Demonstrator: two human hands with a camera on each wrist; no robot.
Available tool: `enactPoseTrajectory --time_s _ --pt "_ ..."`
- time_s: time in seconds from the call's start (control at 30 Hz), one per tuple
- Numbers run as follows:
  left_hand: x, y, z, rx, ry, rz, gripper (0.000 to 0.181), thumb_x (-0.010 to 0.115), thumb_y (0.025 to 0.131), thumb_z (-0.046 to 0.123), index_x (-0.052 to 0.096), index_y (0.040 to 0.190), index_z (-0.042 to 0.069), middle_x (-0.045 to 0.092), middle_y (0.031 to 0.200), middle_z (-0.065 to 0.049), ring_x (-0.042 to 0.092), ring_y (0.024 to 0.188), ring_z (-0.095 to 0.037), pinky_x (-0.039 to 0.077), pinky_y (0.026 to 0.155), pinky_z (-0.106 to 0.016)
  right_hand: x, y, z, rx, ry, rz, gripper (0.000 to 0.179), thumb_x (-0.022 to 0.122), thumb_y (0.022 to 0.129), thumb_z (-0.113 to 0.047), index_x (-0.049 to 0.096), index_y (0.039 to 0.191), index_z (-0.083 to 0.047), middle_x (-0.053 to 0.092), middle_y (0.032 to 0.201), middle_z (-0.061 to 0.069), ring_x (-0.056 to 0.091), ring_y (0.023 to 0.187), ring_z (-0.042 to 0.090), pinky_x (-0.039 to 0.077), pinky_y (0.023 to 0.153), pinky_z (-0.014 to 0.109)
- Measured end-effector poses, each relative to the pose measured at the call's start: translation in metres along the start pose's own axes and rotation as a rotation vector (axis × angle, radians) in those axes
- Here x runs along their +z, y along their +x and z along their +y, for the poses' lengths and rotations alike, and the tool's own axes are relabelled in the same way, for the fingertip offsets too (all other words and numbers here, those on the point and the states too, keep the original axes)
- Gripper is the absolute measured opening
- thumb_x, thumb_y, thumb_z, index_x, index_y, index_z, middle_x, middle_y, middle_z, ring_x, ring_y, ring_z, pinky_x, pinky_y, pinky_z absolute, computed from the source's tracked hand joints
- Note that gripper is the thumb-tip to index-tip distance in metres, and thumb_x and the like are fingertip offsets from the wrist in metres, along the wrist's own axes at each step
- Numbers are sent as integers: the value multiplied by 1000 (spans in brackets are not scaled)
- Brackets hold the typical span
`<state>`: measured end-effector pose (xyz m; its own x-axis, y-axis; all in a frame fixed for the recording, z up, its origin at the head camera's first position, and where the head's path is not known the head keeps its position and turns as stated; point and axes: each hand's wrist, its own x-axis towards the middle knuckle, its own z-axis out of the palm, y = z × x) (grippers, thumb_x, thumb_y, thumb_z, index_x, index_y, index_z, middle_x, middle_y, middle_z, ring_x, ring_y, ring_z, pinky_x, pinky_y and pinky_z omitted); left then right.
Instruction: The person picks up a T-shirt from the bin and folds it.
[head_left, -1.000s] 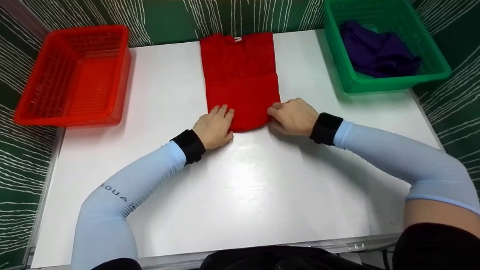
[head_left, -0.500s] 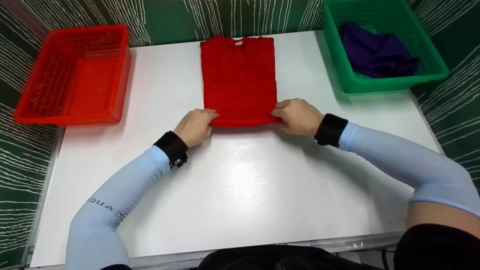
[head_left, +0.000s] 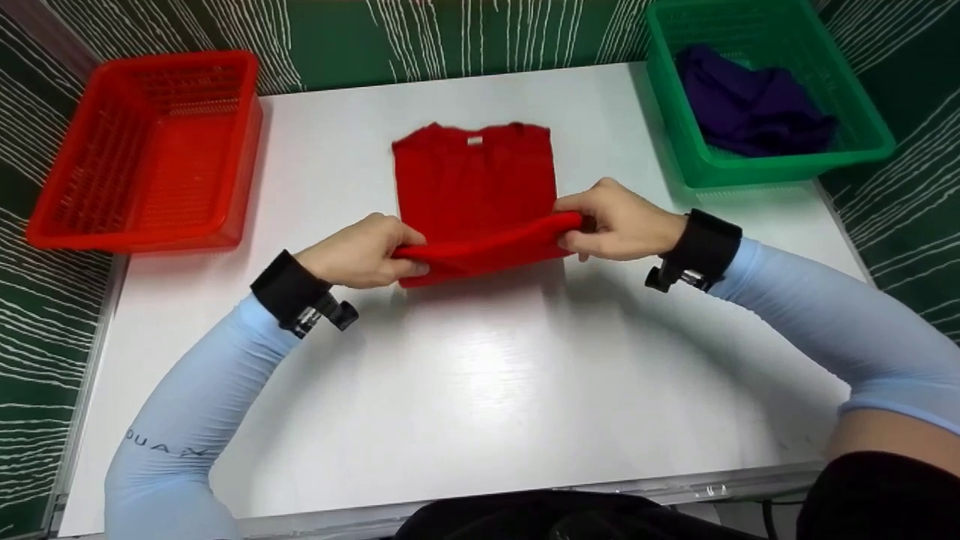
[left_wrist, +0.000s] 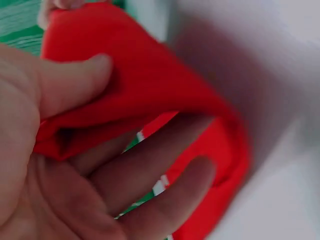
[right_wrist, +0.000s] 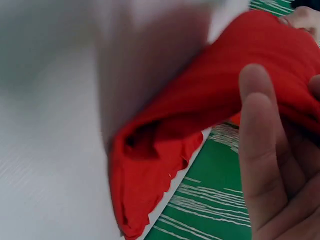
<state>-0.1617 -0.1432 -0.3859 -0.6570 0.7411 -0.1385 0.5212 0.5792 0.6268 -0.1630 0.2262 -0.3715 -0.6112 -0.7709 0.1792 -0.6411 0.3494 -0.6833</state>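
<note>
A folded red shirt (head_left: 476, 184) lies on the white table, its collar with a small white label at the far side. Its near end is lifted as a rolled-over fold between both hands. My left hand (head_left: 367, 251) pinches the fold's left end, thumb (left_wrist: 80, 82) on top and fingers (left_wrist: 165, 185) beneath. At the other end my right hand (head_left: 619, 221) grips the fold between thumb and fingers. In the right wrist view the shirt's lifted layer (right_wrist: 200, 95) bends down to the part on the table, and some fingers (right_wrist: 260, 145) stand extended beside the cloth.
A red plastic basket (head_left: 244, 161) stands at the back left of the table (head_left: 480, 405). At the back right, a green basket (head_left: 795, 161) holds a purple cloth (head_left: 750, 105). A dark green wall (head_left: 345, 45) with white streaks borders the table.
The shirt has been drawn toward the near side, away from the back wall. Both hands have gone from resting on its near edge to lifting that edge in a fold.
</note>
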Motion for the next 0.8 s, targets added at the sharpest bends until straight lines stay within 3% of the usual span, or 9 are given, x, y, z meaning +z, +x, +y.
enactPoseTrajectory --time_s 0.07,0.17,0.27,0.37,0.47,0.53,0.6,0.67,0.8 --pt "-7 -3 5 7 -40 -16 12 69 98 19 73 87 15 59 65 3 45 56 -12 36 55 -27 -6 1 -18 34 104 -4 16 58 86 11 70 90 2 70 70 12 65 50 13 54 49 24" --pt "-14 -2 3 -28 -112 55 10 70 97 21 72 88 16 56 65 1 45 56 -13 36 55 -27 -13 5 -18 66 170 41 11 58 90 9 68 92 5 67 69 19 64 48 22 55 48 27" --pt "-18 6 -6 -96 -232 225 7 70 98 22 73 95 16 59 69 -2 50 57 -15 39 52 -25 -17 13 -9 121 202 140 10 58 94 5 67 97 9 65 72 25 61 47 29 53 45 29" --pt "-23 23 -17 -144 -322 453 10 70 98 22 73 98 12 63 75 -5 56 61 -17 46 53 -26 -21 28 13 210 234 256 17 60 98 -2 67 110 8 65 79 29 60 46 28 51 43 30" --pt "-29 49 -29 -174 -315 670 14 68 99 21 69 95 8 62 79 -4 57 70 -16 47 61 -26 -28 49 45 326 257 341 25 62 101 -12 66 122 0 69 91 24 61 47 25 51 43 30" --pt "-32 68 -38 -210 -301 761 14 66 99 21 67 95 8 61 82 -3 55 75 -15 44 65 -26 -32 63 66 400 251 370 26 63 102 -19 64 123 -5 71 95 19 63 50 27 52 43 30" --pt "-33 87 -47 -281 -310 798 15 64 100 23 65 98 8 58 85 -3 52 80 -15 40 68 -26 -34 75 85 467 224 382 25 63 102 -24 62 121 -8 71 94 16 65 52 29 53 45 30" --pt "-31 101 -56 -371 -344 793 18 62 102 26 65 106 9 59 90 -4 53 83 -15 41 70 -26 -32 86 102 520 184 377 26 63 102 -25 60 121 -8 71 89 15 66 54 29 55 47 31" --pt "-22 117 -75 -571 -372 695 39 60 102 28 56 136 8 62 119 -10 56 101 -18 45 83 -26 -20 103 129 629 90 313 34 60 103 -25 55 132 -8 67 86 11 67 56 20 57 52 30"
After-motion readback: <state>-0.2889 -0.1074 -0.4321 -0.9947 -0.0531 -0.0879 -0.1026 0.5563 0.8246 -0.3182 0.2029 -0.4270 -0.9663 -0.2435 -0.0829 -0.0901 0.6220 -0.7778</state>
